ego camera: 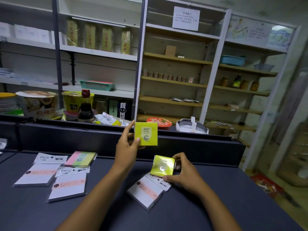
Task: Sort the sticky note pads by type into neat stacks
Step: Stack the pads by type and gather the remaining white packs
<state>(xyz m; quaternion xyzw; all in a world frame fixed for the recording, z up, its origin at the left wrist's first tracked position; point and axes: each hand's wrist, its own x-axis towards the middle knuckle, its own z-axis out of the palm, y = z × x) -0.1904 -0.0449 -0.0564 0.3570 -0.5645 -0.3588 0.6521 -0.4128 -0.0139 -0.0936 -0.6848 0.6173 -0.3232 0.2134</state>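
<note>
The left hand [126, 145] is holding a yellow pad [146, 134] upright, thumb pinching its front near the lower left edge, fingers curling behind; the right hand [181, 172] is gripping a second yellow pad [163, 165], tilted, just above a white pad [146, 192] lying beneath its fingertips on the dark table [216, 205]; two more white pads [37, 175] and a pink-and-green pad [81, 158] are lying well left of both hands.

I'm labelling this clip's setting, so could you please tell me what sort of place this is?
Probably a small shop or its stockroom. Shelving along the wall holds rows of packaged goods, instant noodle bowls and a soy sauce bottle stand behind a dark counter, and packaged sticky note pads lie on it.
</note>
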